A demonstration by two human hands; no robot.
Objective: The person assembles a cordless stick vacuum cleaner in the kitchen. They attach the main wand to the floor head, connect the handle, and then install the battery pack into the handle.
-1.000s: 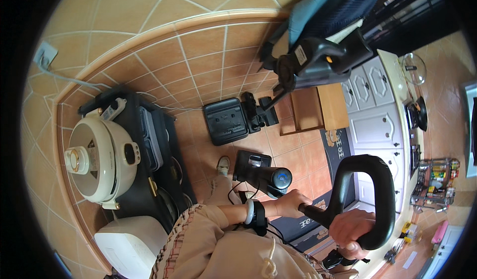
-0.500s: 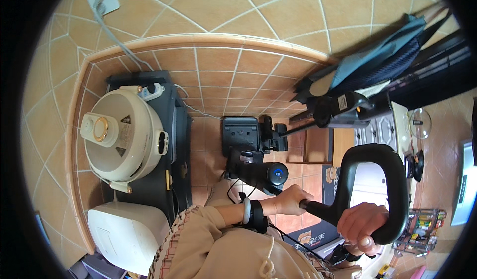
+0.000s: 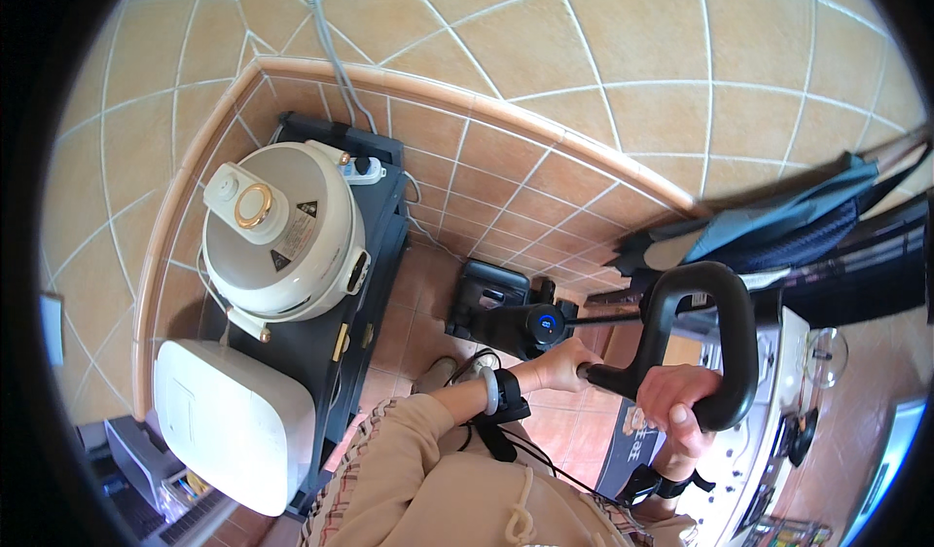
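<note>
Both my hands are on a black upright floor washer (image 3: pixel 533 331), which leans toward me. My left hand (image 3: pixel 555 366) is closed round its shaft, just below the loop. My right hand (image 3: pixel 681 401) wraps the lower part of the large black loop handle (image 3: pixel 741 338). A small round display (image 3: pixel 547 322) glows blue on top of the body. Behind the body, on the floor by the wall, is a black charging dock (image 3: pixel 498 278). The body covers part of the dock, and whether the washer's head rests on it is hidden.
At left a dark cabinet (image 3: pixel 375 255) carries a cream round cooker (image 3: pixel 282 236), a power strip (image 3: pixel 365 169) and a white lidded box (image 3: pixel 233 425). Cords run along the tiled wall. Blue and dark cloths (image 3: pixel 778 226) hang at right, above a stove (image 3: pixel 744 469). A dark mat (image 3: pixel 623 450) lies below.
The view has turned, and the cooker and cabinet sit further right in it. The floor washer's body has come closer to the dock and overlaps it more. Both hands keep their grip.
</note>
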